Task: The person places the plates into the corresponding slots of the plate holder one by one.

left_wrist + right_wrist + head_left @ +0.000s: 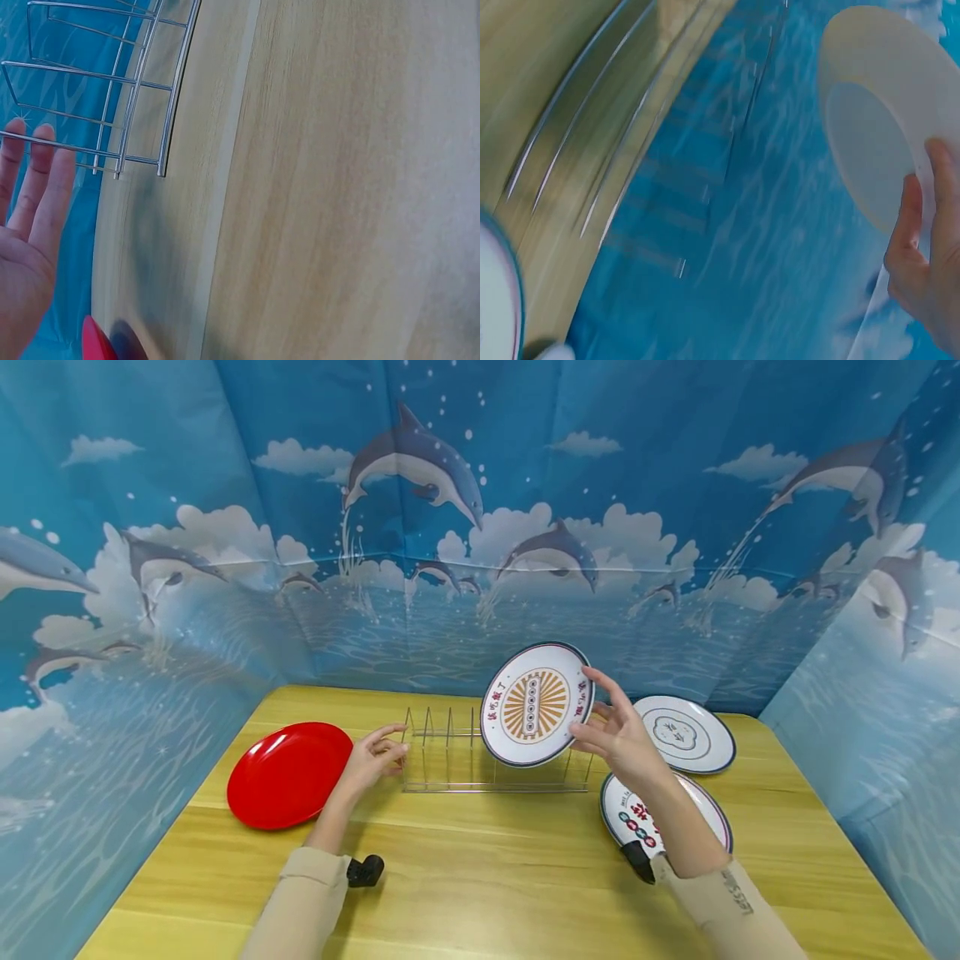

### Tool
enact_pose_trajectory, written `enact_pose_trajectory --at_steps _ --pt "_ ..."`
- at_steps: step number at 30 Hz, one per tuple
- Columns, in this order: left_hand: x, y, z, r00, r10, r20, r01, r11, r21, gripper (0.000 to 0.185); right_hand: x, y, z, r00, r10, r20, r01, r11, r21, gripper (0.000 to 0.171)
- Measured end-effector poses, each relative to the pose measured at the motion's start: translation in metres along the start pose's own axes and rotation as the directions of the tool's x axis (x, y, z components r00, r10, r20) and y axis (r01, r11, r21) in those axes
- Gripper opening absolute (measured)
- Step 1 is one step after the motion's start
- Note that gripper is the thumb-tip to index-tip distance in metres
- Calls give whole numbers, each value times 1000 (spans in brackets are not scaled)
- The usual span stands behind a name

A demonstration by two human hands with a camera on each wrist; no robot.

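My right hand (600, 727) grips a white plate with an orange sunburst design (536, 703) by its right rim and holds it upright over the right end of a wire dish rack (480, 760). The right wrist view shows the plate's plain back (885, 105) with my fingers (915, 232) curled on its edge. At the rack's left end my left hand (382, 752) rests with fingers straight; the left wrist view shows those fingers (34, 187) against the rack's wires (112, 112). A red plate (288, 774) lies flat left of that hand.
Two more patterned plates lie flat on the wooden table (480, 877): one at the back right (686, 733), another (637, 818) partly under my right forearm. Blue dolphin-print walls (480, 527) close in the table on three sides.
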State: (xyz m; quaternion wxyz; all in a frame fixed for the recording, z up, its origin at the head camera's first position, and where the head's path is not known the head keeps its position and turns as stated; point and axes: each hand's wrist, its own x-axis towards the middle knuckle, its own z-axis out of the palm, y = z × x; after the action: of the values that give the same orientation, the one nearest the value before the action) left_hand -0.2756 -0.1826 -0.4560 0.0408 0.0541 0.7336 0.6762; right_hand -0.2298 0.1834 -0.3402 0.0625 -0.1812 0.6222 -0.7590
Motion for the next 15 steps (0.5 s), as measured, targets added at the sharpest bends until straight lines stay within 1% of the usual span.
enact_pose_trajectory --at_steps 2,5,9,13,15 --pt "1 1 0 1000 -3 -4 3 1000 -5 47 8 4 12 1000 25 6 -25 999 -28 72" --pt "0 3 0 1000 -15 2 15 1000 -13 49 19 12 30 998 54 11 -53 998 -28 73" --pt "-3 11 2 999 -40 13 40 999 -35 50 31 22 50 998 69 8 -69 996 -51 74" --pt "-8 22 3 998 -57 12 58 998 -36 48 40 29 70 998 62 -10 -62 993 -99 75" --pt "-8 23 3 998 -60 8 60 998 -28 48 45 31 80 999 41 -16 -43 989 -145 75"
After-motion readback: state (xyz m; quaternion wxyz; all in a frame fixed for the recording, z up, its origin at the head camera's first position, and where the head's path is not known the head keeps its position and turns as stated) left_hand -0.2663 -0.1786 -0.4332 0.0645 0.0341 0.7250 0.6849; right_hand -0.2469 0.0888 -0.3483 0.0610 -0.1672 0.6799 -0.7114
